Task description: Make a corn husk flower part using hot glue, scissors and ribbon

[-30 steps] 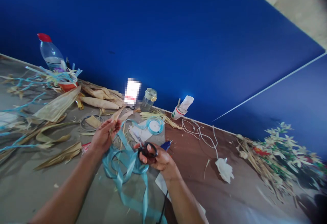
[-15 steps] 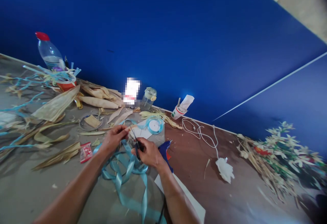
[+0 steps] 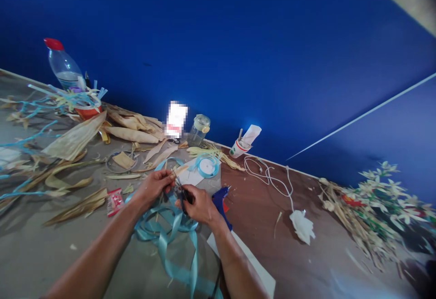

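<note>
My right hand (image 3: 198,204) is closed around black-handled scissors (image 3: 180,189), blades pointing up and left. Close beside it, my left hand (image 3: 155,186) pinches a small piece at the scissor tips, probably a strip of husk or ribbon; I cannot make it out. Under both hands lies a loose tangle of light blue ribbon (image 3: 170,237) that trails toward me. A spool of the same ribbon (image 3: 206,166) rests just beyond the hands on white paper. A blue glue gun (image 3: 220,200) lies right of my right hand.
Dried corn husks (image 3: 76,137) cover the table's left side. A red-capped plastic bottle (image 3: 61,65), a glass jar (image 3: 199,129), a paper cup (image 3: 240,145), a white cord (image 3: 270,178) and a small red packet (image 3: 114,200) lie about. Husk flowers (image 3: 371,208) are piled at right.
My hands have come together: the left moved right and down toward the scissors, and the right turned the scissors so the blades meet what the left hand pinches.
</note>
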Demonstrator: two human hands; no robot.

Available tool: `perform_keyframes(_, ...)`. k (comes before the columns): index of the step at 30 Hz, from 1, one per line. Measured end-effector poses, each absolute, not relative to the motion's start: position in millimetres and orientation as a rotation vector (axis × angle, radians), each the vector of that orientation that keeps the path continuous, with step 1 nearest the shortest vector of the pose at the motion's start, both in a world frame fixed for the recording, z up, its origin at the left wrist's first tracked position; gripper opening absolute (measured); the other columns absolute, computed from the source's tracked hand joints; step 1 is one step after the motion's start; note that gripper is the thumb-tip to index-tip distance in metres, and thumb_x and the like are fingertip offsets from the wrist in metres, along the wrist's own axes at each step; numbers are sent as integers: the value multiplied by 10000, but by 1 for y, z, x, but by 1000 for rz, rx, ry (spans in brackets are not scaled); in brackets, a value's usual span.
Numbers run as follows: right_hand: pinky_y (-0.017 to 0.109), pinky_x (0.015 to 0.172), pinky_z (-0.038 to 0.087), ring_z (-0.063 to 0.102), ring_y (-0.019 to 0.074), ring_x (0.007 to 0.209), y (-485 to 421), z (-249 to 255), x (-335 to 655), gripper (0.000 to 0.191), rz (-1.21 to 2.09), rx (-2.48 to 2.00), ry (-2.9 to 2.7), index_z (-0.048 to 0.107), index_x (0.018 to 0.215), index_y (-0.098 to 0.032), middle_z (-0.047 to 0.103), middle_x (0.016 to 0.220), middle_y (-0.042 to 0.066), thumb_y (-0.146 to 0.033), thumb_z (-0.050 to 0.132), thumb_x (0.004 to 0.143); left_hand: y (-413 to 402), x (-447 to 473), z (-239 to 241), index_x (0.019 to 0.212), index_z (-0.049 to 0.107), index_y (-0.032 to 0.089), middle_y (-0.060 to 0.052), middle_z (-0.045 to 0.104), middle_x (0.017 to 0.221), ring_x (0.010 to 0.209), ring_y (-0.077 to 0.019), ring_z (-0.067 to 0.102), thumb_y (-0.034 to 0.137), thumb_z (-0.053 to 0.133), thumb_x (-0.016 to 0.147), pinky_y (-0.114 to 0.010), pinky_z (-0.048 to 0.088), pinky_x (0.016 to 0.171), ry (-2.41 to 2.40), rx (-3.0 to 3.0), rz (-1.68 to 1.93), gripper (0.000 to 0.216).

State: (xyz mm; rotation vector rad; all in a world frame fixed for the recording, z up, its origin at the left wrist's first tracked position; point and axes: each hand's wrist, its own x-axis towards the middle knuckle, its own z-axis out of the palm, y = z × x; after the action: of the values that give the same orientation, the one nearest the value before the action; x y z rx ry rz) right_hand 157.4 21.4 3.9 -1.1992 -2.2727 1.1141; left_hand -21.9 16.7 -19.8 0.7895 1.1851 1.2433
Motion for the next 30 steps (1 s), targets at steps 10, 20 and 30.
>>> perform_keyframes(10,215,630,438,595,148,720,21,-1,158,298,1139,-1204,-2259,631,1056,-209,682,810,8,-265,570,770,15,-24,-23,573,572,157,48,468,407,332,-51,331,457,691,662,-184,215,351,1252,822,1132,334)
perform_keyframes(20,206,589,412,561,134,668,21,-2,156,251,1165,-1197,-2228,647,990,-207,649,746,-5,-305,589,767,14,-22,-23,564,564,163,57,436,378,316,-56,325,476,679,668,-187,220,348,1248,815,1114,350)
perform_keyframes(30,189,543,370,497,112,614,22,-4,155,242,1222,-1181,-2200,656,935,-190,592,680,-20,-354,608,764,13,-22,-21,567,566,162,58,440,383,323,-55,330,478,672,673,-188,230,352,1249,828,1126,350)
